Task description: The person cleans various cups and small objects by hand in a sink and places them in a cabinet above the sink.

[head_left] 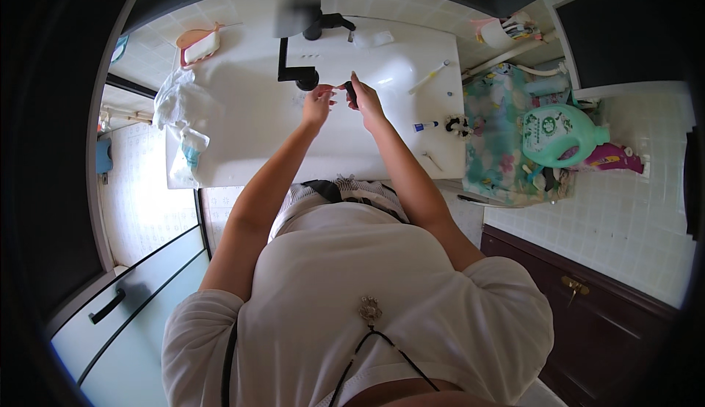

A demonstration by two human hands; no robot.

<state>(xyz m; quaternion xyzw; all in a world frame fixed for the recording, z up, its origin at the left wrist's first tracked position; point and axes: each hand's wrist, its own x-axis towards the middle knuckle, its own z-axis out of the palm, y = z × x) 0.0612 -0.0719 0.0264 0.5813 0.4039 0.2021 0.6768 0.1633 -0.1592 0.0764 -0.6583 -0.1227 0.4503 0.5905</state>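
Note:
Both my hands are raised over a white washbasin (250, 121), close together just right of a black tap (297, 69). My right hand (365, 100) pinches a small dark object (350, 90) between its fingers. My left hand (317, 103) has its fingertips on a small pale piece (340, 86) that meets the dark object. What these two small parts are cannot be told.
A toothbrush (429, 77) and a small tube (424, 125) lie on the basin's right side, a soap dish (198, 44) at back left, crumpled white cloth (180, 102) on the left rim. A green detergent jug (558, 134) stands on a floral-covered surface at right. Dark cabinet lower right.

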